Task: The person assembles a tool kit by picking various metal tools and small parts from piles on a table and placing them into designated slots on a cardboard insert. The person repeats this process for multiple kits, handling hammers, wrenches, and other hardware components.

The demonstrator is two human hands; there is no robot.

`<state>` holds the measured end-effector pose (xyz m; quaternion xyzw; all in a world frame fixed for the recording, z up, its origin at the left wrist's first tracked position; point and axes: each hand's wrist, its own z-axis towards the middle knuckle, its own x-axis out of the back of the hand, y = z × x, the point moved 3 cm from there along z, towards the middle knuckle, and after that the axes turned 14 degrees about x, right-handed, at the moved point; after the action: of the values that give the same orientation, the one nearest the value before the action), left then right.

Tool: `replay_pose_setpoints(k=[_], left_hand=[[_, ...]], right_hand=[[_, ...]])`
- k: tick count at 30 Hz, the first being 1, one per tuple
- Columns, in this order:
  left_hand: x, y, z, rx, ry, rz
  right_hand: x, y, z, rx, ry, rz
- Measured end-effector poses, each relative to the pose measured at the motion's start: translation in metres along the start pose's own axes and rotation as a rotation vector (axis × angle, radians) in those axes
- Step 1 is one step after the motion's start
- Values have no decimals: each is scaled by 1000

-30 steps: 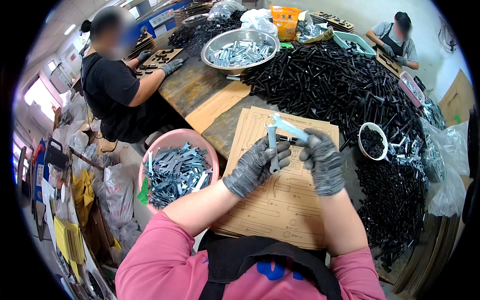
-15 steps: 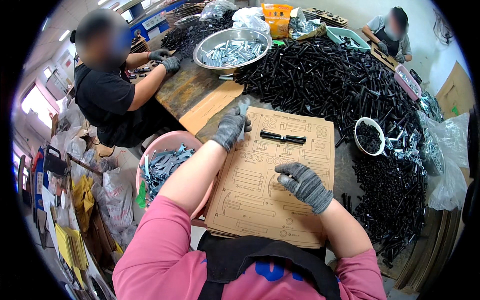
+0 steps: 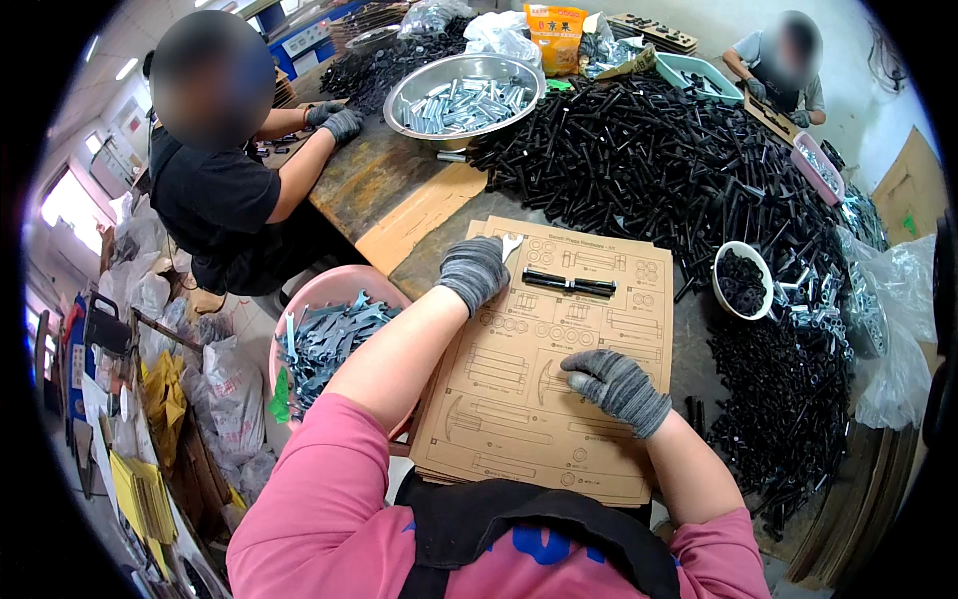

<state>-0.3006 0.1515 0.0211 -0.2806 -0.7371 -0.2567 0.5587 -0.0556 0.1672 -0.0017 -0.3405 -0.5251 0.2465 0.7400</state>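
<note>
My left hand (image 3: 474,272), in a grey glove, is closed around an open-end wrench; only its pale forked end (image 3: 511,245) shows past the fingers. It is over the upper left of a printed cardboard sheet (image 3: 499,399), which tops a stack in front of me. Black bolts (image 3: 569,284) lie side by side near the sheet's top, to the right of that hand. Over the sheet's right half is my right hand (image 3: 621,391), also gloved, its fingers loosely bent and apart from the thumb, with nothing visible in them.
A pink tub of wrenches (image 3: 339,334) stands at my left. A large pile of black bolts (image 3: 619,160) covers the table's far side, beside a steel bowl of silver tubes (image 3: 464,95). A white bowl (image 3: 742,280) holds small black parts at right. Two co-workers sit across the table.
My left hand has moved slightly right and down over the sheet, and the wrench has turned, its end now pointing to the upper right. My right hand has shifted slightly down and right.
</note>
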Motion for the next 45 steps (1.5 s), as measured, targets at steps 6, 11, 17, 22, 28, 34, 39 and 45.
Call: replay_pose_setpoints(k=[6, 11, 17, 22, 28, 34, 39, 45], left_hand=[[3, 0, -10, -11, 65, -112], [-5, -7, -4, 59, 49, -159], [-7, -3, -2, 26, 107, -154], [-14, -7, 5, -14, 166, -190], [-7, -2, -7, -53, 128, -447], [-26, 106, -87, -622, -113, -635], [-46, 203, -149, -1113, -137, -266], [-101, 263, -167, -1401, 36, 311]], right_hand=[[-1, 3, -2, 3, 21, -6], [-3, 2, -2, -5, 32, -16], [-5, 0, -3, 9, 51, -94], [-7, 10, -5, 15, 32, -90], [48, -4, -52, -14, 54, -144], [126, 20, -183, -532, 364, -574], [104, 11, -226, -634, 254, -636], [91, -5, -245, -664, 281, -667]])
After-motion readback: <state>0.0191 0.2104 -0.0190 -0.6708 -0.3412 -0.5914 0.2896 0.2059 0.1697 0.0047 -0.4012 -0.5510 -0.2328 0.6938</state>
